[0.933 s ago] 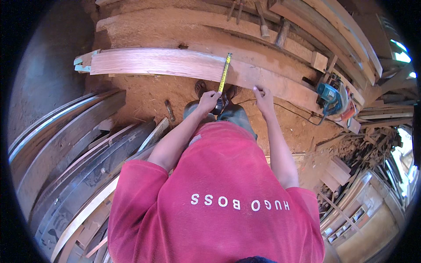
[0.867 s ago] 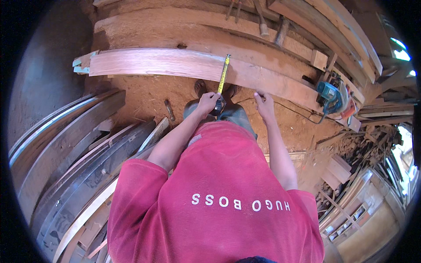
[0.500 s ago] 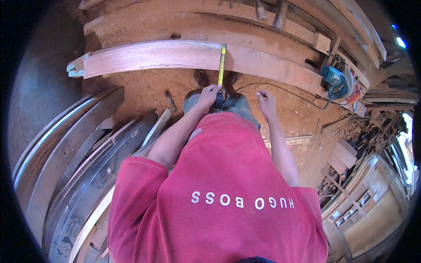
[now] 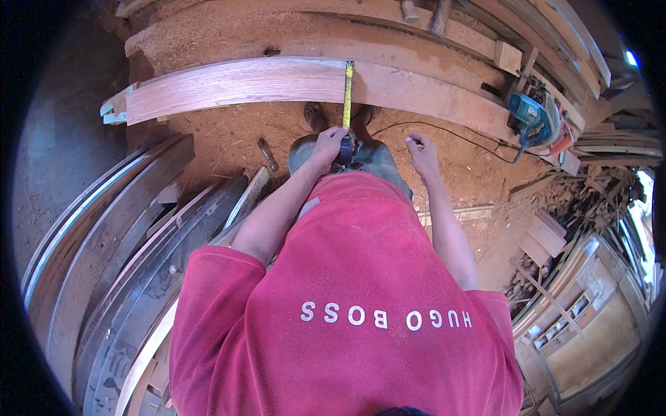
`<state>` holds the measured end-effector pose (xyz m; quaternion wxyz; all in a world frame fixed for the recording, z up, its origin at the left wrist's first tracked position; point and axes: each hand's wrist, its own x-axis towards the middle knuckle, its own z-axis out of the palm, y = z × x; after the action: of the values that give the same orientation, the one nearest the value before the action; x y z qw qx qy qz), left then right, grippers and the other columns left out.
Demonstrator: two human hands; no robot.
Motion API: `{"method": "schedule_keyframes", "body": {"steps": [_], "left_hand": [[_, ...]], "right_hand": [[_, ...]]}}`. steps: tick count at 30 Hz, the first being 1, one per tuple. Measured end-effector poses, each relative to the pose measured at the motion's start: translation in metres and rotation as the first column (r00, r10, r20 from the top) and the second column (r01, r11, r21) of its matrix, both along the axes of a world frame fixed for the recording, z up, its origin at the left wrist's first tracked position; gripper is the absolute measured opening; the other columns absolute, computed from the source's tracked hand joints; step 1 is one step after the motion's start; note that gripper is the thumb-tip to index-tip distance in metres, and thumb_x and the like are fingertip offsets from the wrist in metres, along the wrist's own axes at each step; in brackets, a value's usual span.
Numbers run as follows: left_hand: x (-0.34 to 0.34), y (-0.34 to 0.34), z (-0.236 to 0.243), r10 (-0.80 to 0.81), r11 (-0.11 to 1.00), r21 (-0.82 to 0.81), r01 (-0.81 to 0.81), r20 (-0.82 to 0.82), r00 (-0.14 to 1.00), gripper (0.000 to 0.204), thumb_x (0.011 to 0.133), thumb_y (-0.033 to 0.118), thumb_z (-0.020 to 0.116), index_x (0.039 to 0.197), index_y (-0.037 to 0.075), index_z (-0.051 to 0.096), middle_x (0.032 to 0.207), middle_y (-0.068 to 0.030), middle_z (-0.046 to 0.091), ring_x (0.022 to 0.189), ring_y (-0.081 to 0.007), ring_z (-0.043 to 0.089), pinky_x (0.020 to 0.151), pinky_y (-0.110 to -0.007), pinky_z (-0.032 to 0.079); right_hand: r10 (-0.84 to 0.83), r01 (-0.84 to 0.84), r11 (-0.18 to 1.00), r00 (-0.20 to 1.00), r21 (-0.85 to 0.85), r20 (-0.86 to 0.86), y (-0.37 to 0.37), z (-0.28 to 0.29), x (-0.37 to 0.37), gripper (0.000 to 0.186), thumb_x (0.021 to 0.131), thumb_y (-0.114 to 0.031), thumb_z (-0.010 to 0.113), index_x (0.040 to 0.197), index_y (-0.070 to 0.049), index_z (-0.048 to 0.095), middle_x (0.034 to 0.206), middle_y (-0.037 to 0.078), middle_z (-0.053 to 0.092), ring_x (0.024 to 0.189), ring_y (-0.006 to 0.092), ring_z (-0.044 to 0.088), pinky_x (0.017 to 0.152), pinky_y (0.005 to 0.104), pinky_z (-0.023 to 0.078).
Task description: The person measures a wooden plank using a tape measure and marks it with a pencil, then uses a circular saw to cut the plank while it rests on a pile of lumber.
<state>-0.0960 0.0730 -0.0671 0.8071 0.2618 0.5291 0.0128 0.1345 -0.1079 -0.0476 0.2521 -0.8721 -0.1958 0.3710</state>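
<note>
My left hand grips a tape measure near my lap, its yellow blade drawn out across a long pinkish-brown board to the far edge. My right hand is just short of the board, to the right of the tape, its fingers curled toward the thumb; anything between them is too small to make out. A blue power saw rests at the board's right end, with a black cord running from it across the sawdust-covered floor. My feet show beyond my knees, below the board.
Planks are stacked on edge at the left, beside a dark wall. More timber and hand tools lie beyond the board. At the right are a heap of offcuts and a worn panel. A short stick lies on the floor.
The board, tape and saw sit higher in the picture as the view has shifted. My left hand keeps hold of the tape; my right hand has shifted slightly relative to the board.
</note>
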Motion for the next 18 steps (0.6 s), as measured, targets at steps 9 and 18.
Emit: {"method": "schedule_keyframes", "body": {"steps": [9,18], "left_hand": [[-0.003,0.001,-0.005,-0.024,1.000,0.018,0.024,0.008,1.000,0.034,0.106,0.035,0.060,0.098,0.004,0.068,0.077,-0.0071,0.070,0.060,-0.0150,0.065,0.054,-0.032,0.053],[-0.002,0.003,-0.011,-0.080,0.994,0.069,0.081,-0.019,0.997,0.028,0.105,0.033,0.060,0.097,0.007,0.066,0.079,-0.0073,0.069,0.064,-0.0162,0.066,0.052,-0.035,0.054]], "right_hand": [[-0.010,0.009,1.000,1.000,-0.030,-0.027,0.002,0.010,0.000,0.040,0.099,-0.033,0.070,0.128,-0.007,0.069,0.114,0.008,0.073,0.093,0.0179,0.069,0.069,0.0335,0.059],[-0.027,0.027,0.998,1.000,0.062,-0.008,-0.003,0.018,0.001,0.038,0.097,-0.031,0.070,0.119,0.000,0.072,0.111,0.020,0.074,0.103,0.0278,0.072,0.090,0.0391,0.056]]}}
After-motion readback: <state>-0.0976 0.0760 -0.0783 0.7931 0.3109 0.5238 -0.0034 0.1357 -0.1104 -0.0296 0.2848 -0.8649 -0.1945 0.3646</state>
